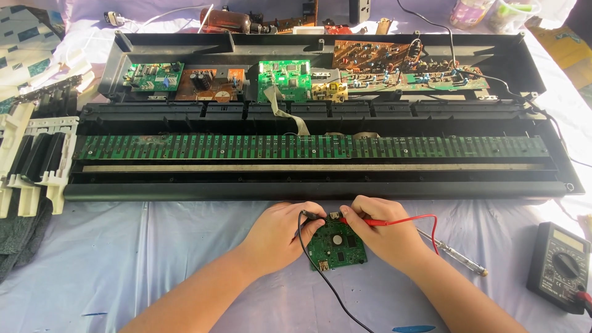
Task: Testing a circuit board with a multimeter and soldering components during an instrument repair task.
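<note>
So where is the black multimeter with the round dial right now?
In the head view, the black multimeter with the round dial lies on the pale cloth at the far right, beyond the right hand and below the opened keyboard case.

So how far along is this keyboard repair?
Done: the keyboard case lies open, key blocks set aside left. In hand: the left hand holds the black probe and the right hand the red probe on a small green board. Left: everything remains unassembled.
</note>
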